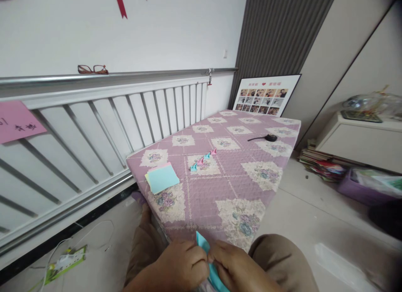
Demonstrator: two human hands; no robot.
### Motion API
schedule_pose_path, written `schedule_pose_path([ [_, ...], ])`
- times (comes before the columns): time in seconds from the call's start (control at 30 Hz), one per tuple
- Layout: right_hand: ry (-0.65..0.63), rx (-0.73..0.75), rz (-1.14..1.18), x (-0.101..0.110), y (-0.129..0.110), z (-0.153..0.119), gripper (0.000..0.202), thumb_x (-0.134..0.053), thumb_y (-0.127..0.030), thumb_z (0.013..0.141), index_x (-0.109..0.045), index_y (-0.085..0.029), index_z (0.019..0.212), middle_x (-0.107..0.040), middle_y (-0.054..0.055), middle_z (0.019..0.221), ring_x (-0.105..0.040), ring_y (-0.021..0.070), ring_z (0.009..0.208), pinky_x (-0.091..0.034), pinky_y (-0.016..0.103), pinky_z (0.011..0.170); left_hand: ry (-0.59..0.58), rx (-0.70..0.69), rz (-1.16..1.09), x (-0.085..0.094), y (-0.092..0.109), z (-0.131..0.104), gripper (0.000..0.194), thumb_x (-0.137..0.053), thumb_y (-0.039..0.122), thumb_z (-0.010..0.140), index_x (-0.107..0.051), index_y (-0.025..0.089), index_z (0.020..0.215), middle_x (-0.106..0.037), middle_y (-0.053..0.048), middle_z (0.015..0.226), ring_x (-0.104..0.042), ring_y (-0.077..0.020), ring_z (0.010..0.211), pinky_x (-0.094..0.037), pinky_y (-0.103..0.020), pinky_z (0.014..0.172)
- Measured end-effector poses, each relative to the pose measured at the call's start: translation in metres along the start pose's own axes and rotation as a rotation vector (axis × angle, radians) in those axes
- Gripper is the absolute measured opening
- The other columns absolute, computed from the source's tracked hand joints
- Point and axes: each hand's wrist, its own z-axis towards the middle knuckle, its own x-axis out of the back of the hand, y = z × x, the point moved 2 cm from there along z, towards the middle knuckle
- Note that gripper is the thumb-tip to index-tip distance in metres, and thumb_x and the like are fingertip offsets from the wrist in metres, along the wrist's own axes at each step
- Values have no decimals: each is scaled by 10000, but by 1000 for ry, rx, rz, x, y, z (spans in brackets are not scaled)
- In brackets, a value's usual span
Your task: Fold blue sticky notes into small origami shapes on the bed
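A piece of blue paper (215, 276), folded narrow, is pinched between my two hands at the near edge of the flower-patterned cloth (232, 187). My left hand (182, 262) has its fingers closed on the paper's left side. On the right side my right hand (235, 264) grips the same paper, knuckles close to the left. Farther off lies a stack of coloured paper sheets (163, 178), blue on top with pink and yellow edges showing. Several small folded paper shapes (200, 161), blue and pink, stand in a slanting row beyond it.
A black round object with a thin tail (270, 138) lies toward the cloth's far right. A white radiator (163, 112) borders the left, with glasses (93, 69) on the pipe above. A power strip (67, 260) is on the floor at left. A purple bin (361, 189) stands right.
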Motion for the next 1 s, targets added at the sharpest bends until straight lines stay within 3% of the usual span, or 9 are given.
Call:
schedule_pose_path([
  [0.13,-23,16,54,6,-8,3,196,-413,-149,789,-551,-198,657,-629,0,731,-557,115,658,-419,201,627,-96,28,-84,2,-1,1,80,-510,267,909,-574,220,897,-581,23,739,-522,-123,654,-352,-235,549],
  [0.23,-90,-17,118,11,-10,0,215,-411,-108,771,-602,-193,718,-650,-4,770,-581,116,705,-436,199,662,-135,53,-151,1,-3,-3,63,-555,284,880,-587,234,899,-596,30,793,-538,-116,678,-363,-231,561],
  [0.4,-221,-50,159,22,-8,-10,362,-407,-31,740,-663,-200,933,-678,-2,885,-609,117,805,-443,203,738,-162,118,-298,5,-9,-8,69,-591,194,830,-602,228,888,-602,32,867,-565,-102,727,-387,-199,604],
  [0.57,-285,-145,185,21,-3,-15,446,-492,-1,647,-678,-241,973,-666,-21,902,-601,109,799,-428,181,705,-229,204,-529,13,-14,-5,158,-547,106,810,-614,213,905,-611,9,904,-561,-93,734,-418,-164,619],
  [0.67,-260,-164,242,18,-2,-14,434,-568,-10,600,-676,-233,957,-634,-22,925,-583,102,777,-421,174,679,-214,243,-630,19,-16,0,201,-502,58,798,-622,195,883,-610,-11,898,-563,-104,762,-443,-172,670],
  [0.8,-173,-99,289,19,-3,-11,222,-605,-78,693,-673,-215,855,-610,-18,870,-555,103,745,-404,185,663,-131,272,-770,29,-17,6,246,-474,19,778,-621,190,878,-604,-29,913,-569,-120,823,-461,-210,745],
  [0.93,-169,-114,374,26,0,-11,25,-616,-205,778,-635,-193,788,-581,-28,782,-509,114,718,-376,200,641,-32,298,-926,38,-21,10,136,-500,99,832,-613,171,811,-599,-43,882,-578,-127,809,-464,-239,746],
  [1.0,-160,-145,452,29,2,-11,105,-610,-282,800,-610,-180,772,-546,-36,731,-477,116,691,-365,209,624,-32,334,-1023,41,-25,12,97,-530,154,843,-602,165,779,-599,-46,891,-578,-135,823,-459,-254,756],
])
